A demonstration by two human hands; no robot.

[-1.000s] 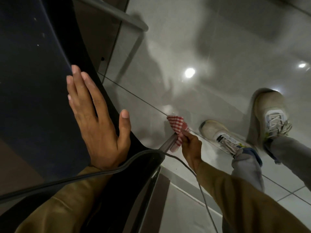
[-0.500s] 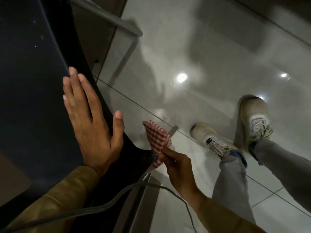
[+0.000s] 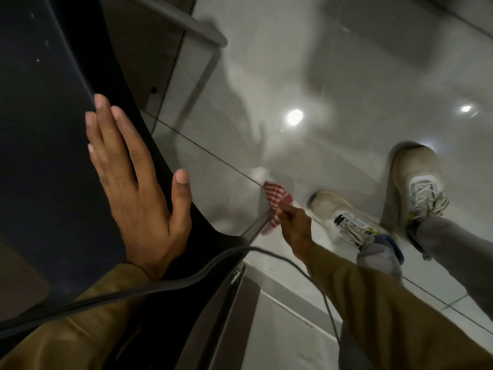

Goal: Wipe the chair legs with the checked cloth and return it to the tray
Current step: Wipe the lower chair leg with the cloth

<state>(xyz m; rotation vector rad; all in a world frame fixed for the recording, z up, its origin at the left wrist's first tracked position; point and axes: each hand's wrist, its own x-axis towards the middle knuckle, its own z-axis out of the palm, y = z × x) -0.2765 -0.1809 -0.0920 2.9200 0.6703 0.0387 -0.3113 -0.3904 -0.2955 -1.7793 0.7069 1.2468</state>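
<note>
A black chair seat (image 3: pixel 48 156) fills the left of the head view. My left hand (image 3: pixel 138 190) lies flat on its edge, fingers spread, holding nothing. A grey metal chair leg (image 3: pixel 256 228) runs down from under the seat toward the floor. The red-and-white checked cloth (image 3: pixel 276 201) is wrapped round the lower end of that leg, close to the floor. My right hand (image 3: pixel 296 228) grips the cloth against the leg. Another grey chair leg (image 3: pixel 181 20) shows at the top. No tray is in view.
Glossy light floor tiles (image 3: pixel 320 76) with lamp reflections lie below. My two pale sneakers (image 3: pixel 344 217) (image 3: pixel 418 185) stand right of the cloth. A dark cable (image 3: pixel 186 281) hangs across the seat's lower edge. A dark panel (image 3: pixel 226 316) stands at the bottom.
My right hand has slid the checked cloth down the chair leg, from near the seat half a second ago to near the floor. My left hand stays flat on the seat.
</note>
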